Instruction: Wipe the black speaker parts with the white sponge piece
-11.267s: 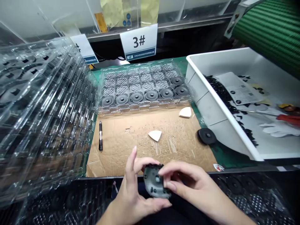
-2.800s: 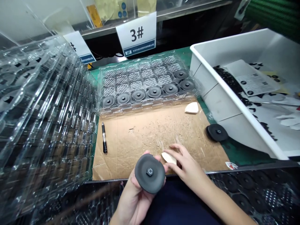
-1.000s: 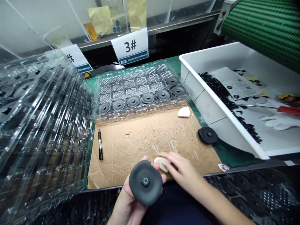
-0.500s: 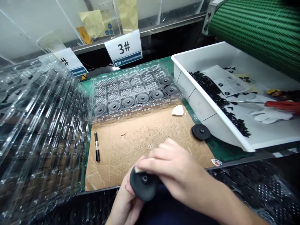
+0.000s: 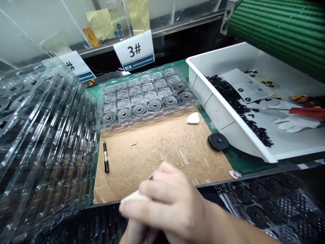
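Observation:
My right hand [image 5: 175, 203] is closed in front of my left hand [image 5: 134, 230] and hides most of it. A pale cream piece [image 5: 135, 195], perhaps sponge, sticks out under the right fingers. The black round disc in my left hand is now nearly all covered; only a dark sliver shows by the fingers. Past my hands, a brown cardboard sheet [image 5: 152, 149] bears a black pen [image 5: 105, 157] and a white wedge-shaped piece [image 5: 193, 118]. Another black disc [image 5: 218, 141] lies at the cardboard's right edge.
A clear blister tray [image 5: 149, 117] with several black discs stands at the back. Stacked clear trays [image 5: 50, 142] rise on the left. A white bin [image 5: 228, 118] on the right holds small black parts, a red-handled screwdriver [image 5: 304, 113] and a glove [image 5: 296, 123]. Another tray [image 5: 279, 203] sits lower right.
My right hand has moved left and down across the disc, covering it. The cream piece under its fingers now shows more. The view has shifted slightly.

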`<state>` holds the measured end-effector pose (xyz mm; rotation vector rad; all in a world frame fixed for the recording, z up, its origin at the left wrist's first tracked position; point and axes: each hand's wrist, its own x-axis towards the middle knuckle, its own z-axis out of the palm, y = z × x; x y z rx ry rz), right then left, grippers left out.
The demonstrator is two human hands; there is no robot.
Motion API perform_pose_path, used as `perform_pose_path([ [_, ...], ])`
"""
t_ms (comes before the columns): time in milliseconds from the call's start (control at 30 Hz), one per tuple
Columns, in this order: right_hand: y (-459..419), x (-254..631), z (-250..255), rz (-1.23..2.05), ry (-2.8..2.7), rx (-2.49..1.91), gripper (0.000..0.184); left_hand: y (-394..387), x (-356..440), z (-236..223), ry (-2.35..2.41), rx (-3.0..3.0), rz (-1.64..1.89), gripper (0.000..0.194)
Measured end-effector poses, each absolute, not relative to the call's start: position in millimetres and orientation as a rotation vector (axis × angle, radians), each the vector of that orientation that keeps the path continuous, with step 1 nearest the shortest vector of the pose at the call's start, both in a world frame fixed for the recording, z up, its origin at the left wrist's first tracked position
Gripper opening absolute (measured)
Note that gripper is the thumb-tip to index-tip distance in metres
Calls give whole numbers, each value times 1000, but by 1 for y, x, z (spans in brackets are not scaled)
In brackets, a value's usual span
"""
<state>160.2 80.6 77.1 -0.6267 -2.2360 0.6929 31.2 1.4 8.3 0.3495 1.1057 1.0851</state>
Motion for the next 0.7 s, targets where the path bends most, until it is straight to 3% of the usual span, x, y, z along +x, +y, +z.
perform_pose_path([
  [200,96,177,23,966,-2096,-1205,24,8,21,20,869,106,1284,48],
  [367,74,179,-24,1058,-2143,-1240,21,9,12,25,771,54,1309,53],
  [567,76,167,34,982,-1934,-1279,24,5,13,16,724,106,1302,51],
  [700,66,145,75,753,-1955,-852,24,4,11,13,767,88,1275,45],
])
